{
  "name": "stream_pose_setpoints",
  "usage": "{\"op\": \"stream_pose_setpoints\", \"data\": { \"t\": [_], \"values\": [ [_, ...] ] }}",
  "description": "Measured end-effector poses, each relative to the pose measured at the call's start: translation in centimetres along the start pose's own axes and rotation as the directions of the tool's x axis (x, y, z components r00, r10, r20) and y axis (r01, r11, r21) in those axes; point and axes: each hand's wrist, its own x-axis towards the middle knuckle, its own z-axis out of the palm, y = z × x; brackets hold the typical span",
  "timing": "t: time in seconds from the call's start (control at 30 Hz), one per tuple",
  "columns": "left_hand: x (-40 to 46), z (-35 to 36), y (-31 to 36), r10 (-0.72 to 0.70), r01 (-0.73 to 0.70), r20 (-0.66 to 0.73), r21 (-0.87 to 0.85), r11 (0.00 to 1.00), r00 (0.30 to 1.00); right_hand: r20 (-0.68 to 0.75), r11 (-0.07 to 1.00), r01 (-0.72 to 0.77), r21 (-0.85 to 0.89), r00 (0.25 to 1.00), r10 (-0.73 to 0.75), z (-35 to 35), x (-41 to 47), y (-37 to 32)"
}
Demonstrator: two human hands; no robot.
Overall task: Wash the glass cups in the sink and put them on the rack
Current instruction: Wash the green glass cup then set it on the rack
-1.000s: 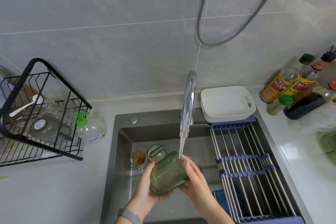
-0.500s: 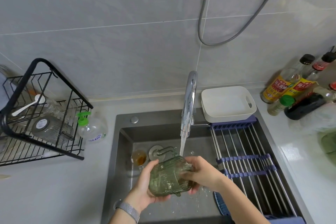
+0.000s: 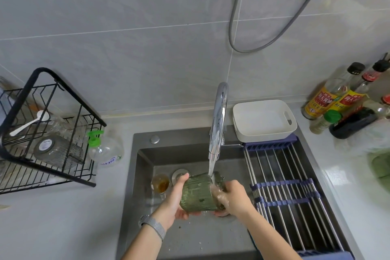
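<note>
1. The green cup (image 3: 198, 194) lies sideways under the tap (image 3: 218, 120) stream, over the sink (image 3: 143, 175).
2. Left hand (image 3: 175, 198) grips its base; right hand (image 3: 234, 196) grips its mouth.
3. Judging progress: a brown-stained cup (image 3: 160, 183) awaits washing; one glass (image 3: 57, 152) is already on the rack (image 3: 52, 126).
4. Bottle labels (image 3: 318, 101) are unreadable.

Only 1 view, head-worn, set above the sink (image 3: 145, 175) and close to it, looking steeply down and forward toward the tiled wall behind. Wide-angle, taking in counter to both sides of the sink.
</note>
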Motion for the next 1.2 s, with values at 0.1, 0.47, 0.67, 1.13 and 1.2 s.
{"op": "stream_pose_setpoints", "data": {
  "t": [0.1, 0.47, 0.67, 1.13, 1.2],
  "values": [
    [0.2, 0.0, 0.9, 0.016, -0.014, 0.026, -0.064, 0.998, 1.0, 0.132, 0.933, -0.093, 0.348, 0.99, 0.049, 0.1, 0.2, 0.4],
    [0.5, 0.6, 0.1, 0.105, -0.08, 0.066, -0.301, 0.95, 0.992, 0.006, 0.994, -0.089, 0.071, 0.996, 0.089, 0.6, 0.5, 0.7],
    [0.7, 0.9, 0.2, 0.062, -0.037, 0.088, -0.256, 0.966, 0.994, -0.061, 0.841, -0.123, -0.526, 0.992, 0.107, -1.0, 0.3, -0.3],
    [0.5, 0.2, -1.3, -0.124, 0.158, 0.121, -0.333, 0.929, 0.985, 0.223, 0.941, -0.199, 0.272, 0.965, 0.14, 1.5, 0.1, 2.4],
    [0.6, -0.3, -1.9, -0.115, 0.148, 0.106, -0.383, 0.912, 0.988, 0.216, 0.908, -0.233, 0.348, 0.963, 0.164, 2.3, -0.5, 2.6]
  ]
}}
